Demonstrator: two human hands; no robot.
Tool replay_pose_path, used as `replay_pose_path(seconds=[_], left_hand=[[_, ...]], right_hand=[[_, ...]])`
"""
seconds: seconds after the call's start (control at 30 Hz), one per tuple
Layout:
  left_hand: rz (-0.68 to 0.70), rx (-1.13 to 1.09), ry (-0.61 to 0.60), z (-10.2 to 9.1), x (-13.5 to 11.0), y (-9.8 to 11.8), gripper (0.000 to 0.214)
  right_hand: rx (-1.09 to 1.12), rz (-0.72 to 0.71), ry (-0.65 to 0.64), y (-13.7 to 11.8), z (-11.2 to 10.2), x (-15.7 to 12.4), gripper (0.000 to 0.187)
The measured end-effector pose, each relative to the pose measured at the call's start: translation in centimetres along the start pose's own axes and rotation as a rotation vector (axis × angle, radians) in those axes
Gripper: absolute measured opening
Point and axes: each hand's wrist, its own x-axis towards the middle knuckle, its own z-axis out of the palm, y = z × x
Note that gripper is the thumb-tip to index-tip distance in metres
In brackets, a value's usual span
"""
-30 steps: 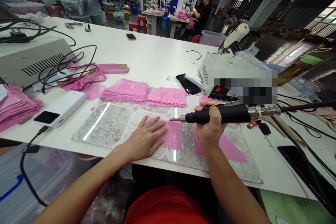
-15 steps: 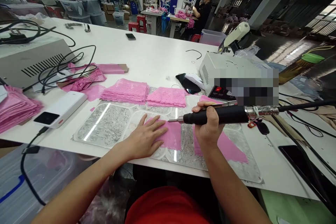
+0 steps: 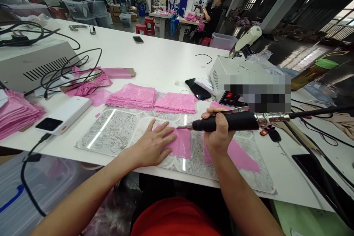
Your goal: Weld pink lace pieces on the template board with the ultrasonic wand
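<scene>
Pink cloth (image 3: 181, 143), flat | left hand (image 3: 156, 143) spread over its left side | right hand (image 3: 221, 129) wrapped round black tool (image 3: 240, 121), tip (image 3: 182, 127) near cloth's far edge | risk: slipping tool could snag cloth or jab left hand | board (image 3: 110, 131) beneath, on desk (image 3: 166, 57)

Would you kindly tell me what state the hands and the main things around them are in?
left hand, spread flat on a pink piece
pink piece, flat, partly covered
right hand, closed around the black-handled tool
black-handled tool, tip at the pink piece's far edge
white device, screen dark, cable plugged in
bottle, green cap on
red display, lit
</scene>
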Motion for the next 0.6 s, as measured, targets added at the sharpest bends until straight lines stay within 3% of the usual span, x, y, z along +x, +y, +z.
replay_pose_path(seconds=[0.6], left_hand=[[0.020,0.039,0.002,-0.15,0.25,-0.08,0.039]], right_hand=[[-0.030,0.000,-0.029,0.29,0.03,0.12,0.016]])
